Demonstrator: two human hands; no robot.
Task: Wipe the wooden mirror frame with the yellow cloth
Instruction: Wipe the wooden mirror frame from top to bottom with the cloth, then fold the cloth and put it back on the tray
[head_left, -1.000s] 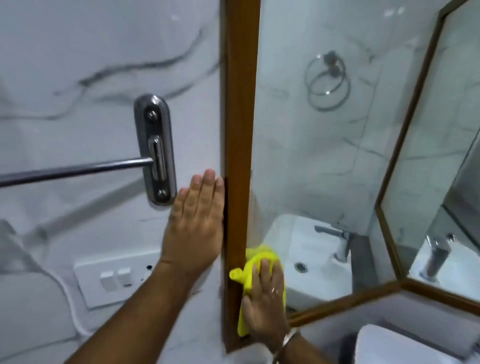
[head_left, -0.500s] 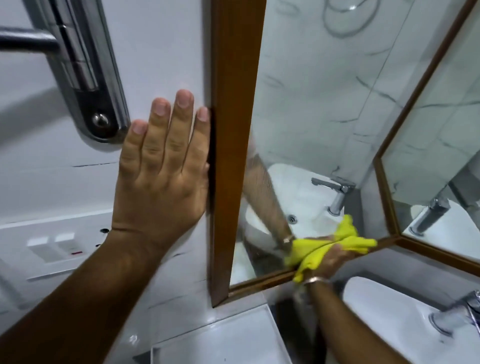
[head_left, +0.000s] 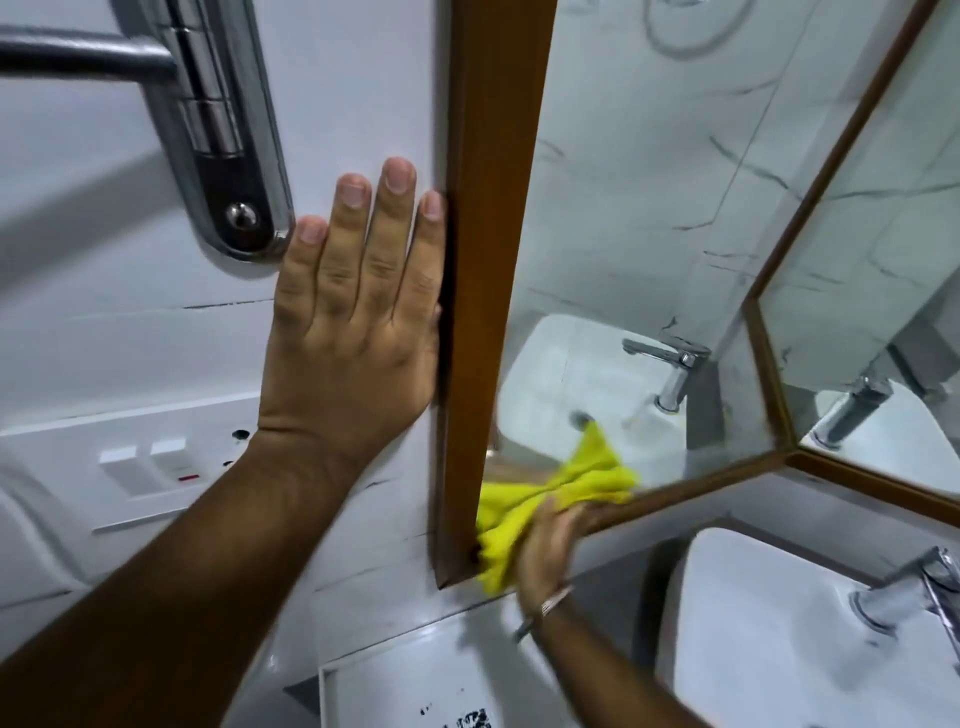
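From the head camera: the left hand (head_left: 353, 332) lies flat and open on the wall, its edge against the wooden frame (head_left: 483, 291) at centre. Lower centre, the blurred right hand (head_left: 550, 540) grips the yellow cloth (head_left: 545, 499) on the frame's bottom corner. A towel bar bracket (head_left: 223, 135) is upper left, a switch plate (head_left: 150, 462) lower left, a sink (head_left: 779, 639) lower right.

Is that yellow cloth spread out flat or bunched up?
Bunched up. The yellow cloth shows crumpled folds in the right hand, pressed at the lower left corner of the wooden frame.

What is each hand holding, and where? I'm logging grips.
The right hand bunches the yellow cloth at its middle against the frame's bottom corner; the left hand holds nothing.
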